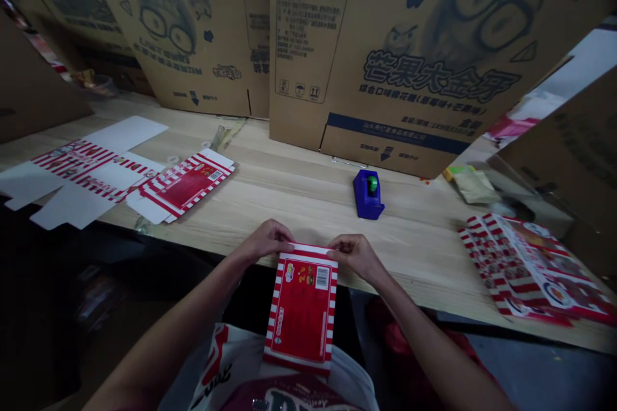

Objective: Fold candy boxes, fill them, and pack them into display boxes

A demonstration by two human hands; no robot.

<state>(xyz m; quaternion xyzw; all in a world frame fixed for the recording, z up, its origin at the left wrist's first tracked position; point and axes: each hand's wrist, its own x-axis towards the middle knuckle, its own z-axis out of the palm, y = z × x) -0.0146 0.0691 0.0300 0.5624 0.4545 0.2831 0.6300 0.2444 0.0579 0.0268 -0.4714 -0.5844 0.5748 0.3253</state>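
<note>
A red and white striped cardboard box (303, 314) with a barcode lies flat-looking between my hands, in front of my body at the table's front edge. My left hand (267, 241) pinches its upper left corner. At the upper right corner my right hand (354, 253) grips it between thumb and fingers. The box's lower end reaches down to my shirt. Beyond my right hand stands a blue tape dispenser (369, 196) with a green hub.
Striped boxes (190, 183) lie left, beside unfolded blanks (81, 170) that overhang the edge. Several printed boxes (535, 266) are stacked at right. Large brown cartons (409, 70) wall off the back of the wooden table (270, 173). A pale packet (472, 183) lies back right.
</note>
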